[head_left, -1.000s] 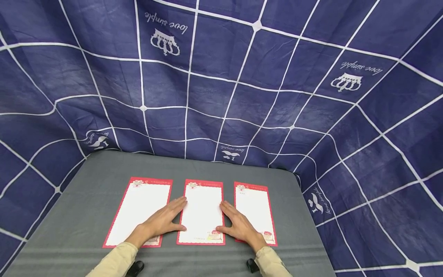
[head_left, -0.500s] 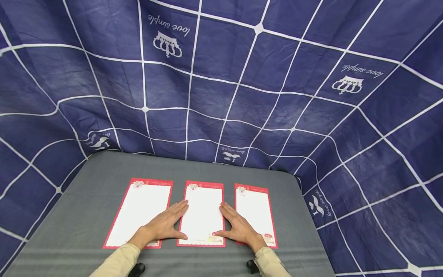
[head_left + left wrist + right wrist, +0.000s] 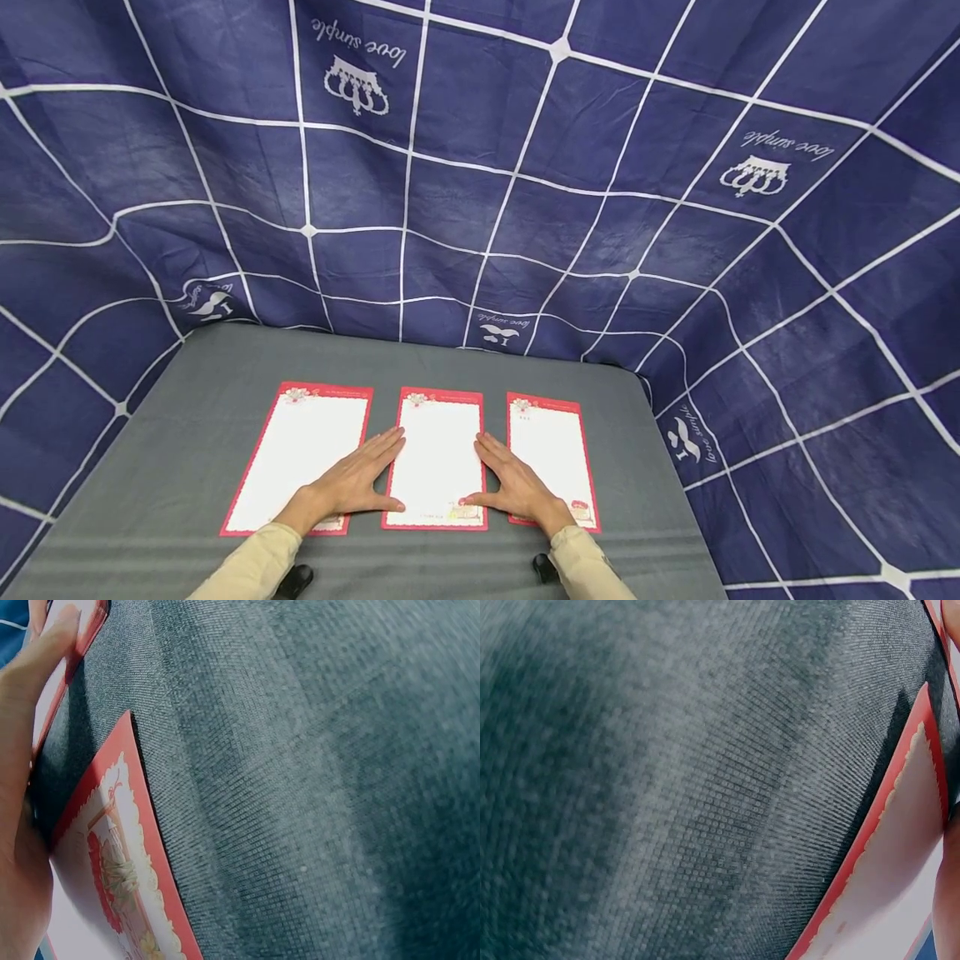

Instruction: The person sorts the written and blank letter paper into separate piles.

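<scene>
Three white paper sheets with red scalloped borders lie in a row in the head view: a left sheet (image 3: 307, 442), a middle sheet (image 3: 435, 450) and a right sheet (image 3: 551, 442). My left hand (image 3: 352, 481) reaches across the left sheet, its extended fingers and thumb at the middle sheet's left edge. From the other side my right hand (image 3: 519, 485) crosses the right sheet, with straight fingers at the middle sheet's right edge and the thumb over its printed corner. In the left wrist view, the left sheet's decorated corner (image 3: 120, 877) shows beneath the hand.
A grey cloth-covered table (image 3: 172, 467) bears the sheets, with bare strips between them. Blue curtains (image 3: 465, 200) with white grid lines stand behind and at both sides. Dark devices (image 3: 296, 579) sit under the wrists.
Both hands stay nearly still at the middle sheet's edges. The right thumb has shifted slightly inward over its corner, and the left thumb has dropped slightly. The head view wobbles a little.
</scene>
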A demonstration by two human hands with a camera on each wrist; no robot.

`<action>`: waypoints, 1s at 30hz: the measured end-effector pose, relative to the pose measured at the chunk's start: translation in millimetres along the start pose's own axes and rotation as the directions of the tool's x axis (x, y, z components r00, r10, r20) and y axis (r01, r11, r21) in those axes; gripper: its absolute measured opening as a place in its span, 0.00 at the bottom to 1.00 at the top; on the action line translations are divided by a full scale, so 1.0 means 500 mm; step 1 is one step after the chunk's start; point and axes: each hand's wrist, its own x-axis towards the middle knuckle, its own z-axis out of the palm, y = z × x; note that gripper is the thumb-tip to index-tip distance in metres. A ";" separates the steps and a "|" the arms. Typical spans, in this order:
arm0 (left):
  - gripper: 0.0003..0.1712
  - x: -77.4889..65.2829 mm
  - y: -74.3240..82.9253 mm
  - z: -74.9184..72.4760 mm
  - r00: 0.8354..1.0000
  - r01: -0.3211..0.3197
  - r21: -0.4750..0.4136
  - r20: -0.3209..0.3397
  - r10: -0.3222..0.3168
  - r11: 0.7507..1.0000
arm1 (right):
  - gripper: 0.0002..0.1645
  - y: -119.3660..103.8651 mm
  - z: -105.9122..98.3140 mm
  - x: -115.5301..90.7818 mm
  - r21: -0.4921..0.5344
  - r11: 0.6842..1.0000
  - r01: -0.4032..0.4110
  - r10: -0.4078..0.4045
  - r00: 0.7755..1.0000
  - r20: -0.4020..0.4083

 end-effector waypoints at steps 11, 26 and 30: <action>0.61 -0.003 0.000 -0.005 1.000 0.000 -0.028 -0.020 0.000 1.000 | 0.59 0.008 0.007 0.003 0.010 1.000 0.002 -0.002 1.000 -0.013; 0.59 -0.003 -0.004 0.000 0.999 0.005 -0.030 -0.048 -0.006 1.000 | 0.56 0.007 0.006 0.001 0.021 1.000 -0.008 0.008 0.999 -0.034; 0.57 -0.003 -0.003 0.001 0.999 0.013 -0.029 -0.050 -0.014 0.999 | 0.56 0.007 0.007 0.002 0.008 1.000 -0.010 0.011 0.999 -0.048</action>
